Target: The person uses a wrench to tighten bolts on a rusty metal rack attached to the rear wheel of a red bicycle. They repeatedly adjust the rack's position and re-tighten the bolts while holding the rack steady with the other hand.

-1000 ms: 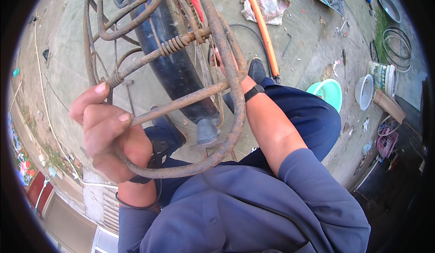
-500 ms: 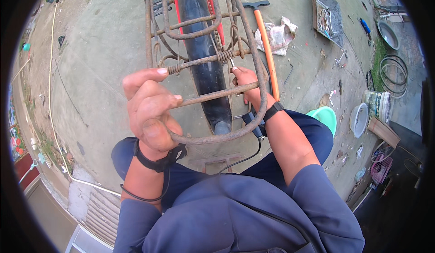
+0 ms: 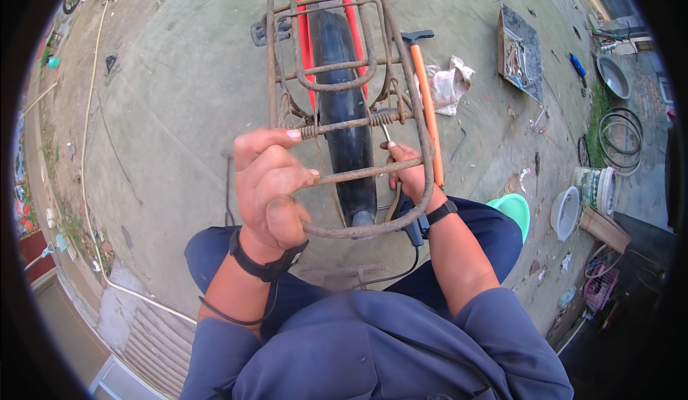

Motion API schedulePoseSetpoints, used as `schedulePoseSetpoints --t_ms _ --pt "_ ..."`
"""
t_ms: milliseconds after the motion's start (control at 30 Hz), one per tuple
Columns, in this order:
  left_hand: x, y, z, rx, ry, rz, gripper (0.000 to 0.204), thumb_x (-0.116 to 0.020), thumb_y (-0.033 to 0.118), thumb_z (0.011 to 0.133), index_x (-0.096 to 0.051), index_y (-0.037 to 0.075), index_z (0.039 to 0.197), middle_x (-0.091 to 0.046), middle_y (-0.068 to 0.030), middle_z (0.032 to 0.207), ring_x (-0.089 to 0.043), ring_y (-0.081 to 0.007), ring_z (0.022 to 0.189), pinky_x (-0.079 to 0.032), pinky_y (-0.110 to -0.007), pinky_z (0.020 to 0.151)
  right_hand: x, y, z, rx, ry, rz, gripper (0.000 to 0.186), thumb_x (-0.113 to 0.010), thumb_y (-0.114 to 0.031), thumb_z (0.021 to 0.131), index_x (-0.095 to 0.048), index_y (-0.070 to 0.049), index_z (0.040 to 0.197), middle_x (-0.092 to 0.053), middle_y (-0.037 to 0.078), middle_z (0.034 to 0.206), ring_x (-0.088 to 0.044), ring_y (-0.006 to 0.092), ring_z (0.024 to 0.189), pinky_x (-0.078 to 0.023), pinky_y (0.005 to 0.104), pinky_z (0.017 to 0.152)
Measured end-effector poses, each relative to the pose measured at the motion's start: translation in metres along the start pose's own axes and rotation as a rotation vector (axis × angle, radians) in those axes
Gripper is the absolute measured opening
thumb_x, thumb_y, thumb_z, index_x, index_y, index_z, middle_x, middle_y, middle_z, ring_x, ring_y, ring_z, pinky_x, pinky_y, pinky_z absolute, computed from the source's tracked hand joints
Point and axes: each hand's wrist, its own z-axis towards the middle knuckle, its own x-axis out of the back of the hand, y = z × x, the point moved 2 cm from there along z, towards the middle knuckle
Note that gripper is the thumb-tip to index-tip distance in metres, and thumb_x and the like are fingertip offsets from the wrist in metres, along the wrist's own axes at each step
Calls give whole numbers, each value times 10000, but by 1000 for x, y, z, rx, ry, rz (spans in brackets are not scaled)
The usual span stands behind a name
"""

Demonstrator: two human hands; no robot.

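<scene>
A rusty bicycle rear rack [image 3: 362,232] spans the middle, above a black rear mudguard [image 3: 342,99] between red frame tubes [image 3: 306,49]. My left hand [image 3: 266,189] wraps round the rack's left rear corner, its fingers over the bars. A coiled spring [image 3: 380,119] sits on a crossbar right of the mudguard. Just below it, my right hand [image 3: 410,174] reaches in under the rack, closed on a thin silver metal rod [image 3: 386,133] that points up toward the spring. The rod's lower end is hidden in the fingers, so its exact kind does not show.
To the right lie an orange pump [image 3: 424,99] with a black T-handle, a stained rag [image 3: 450,87] and a metal tray [image 3: 522,56] of tools. A green basin [image 3: 513,212] stands by my right knee. Farther right are a white tub [image 3: 565,212] and coiled hoses [image 3: 620,138].
The rack, the bicycle and both hands sit lower and further right in the picture. Both hands keep their holds, and the silver rod shows more clearly below the spring.
</scene>
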Motion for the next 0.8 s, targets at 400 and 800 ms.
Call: schedulePoseSetpoints --t_ms 400,800 --pt "4 4 -4 74 -66 75 525 -295 492 1076 -591 94 904 -552 -65 693 -577 -331 999 -470 -445 863 -16 66 49 73 -2 227 415 -565 -229 1045 -561 15 1381 -685 75 948 -635 150 806 -519 299 802" --pt "4 6 0 -15 -109 91 353 -513 421 1040 -566 76 984 -558 -81 731 -572 -345 1019 -477 -450 832 -20 52 39 234 -3 117 434 -573 -211 1036 -552 49 1383 -688 79 949 -638 158 835 -512 301 843"
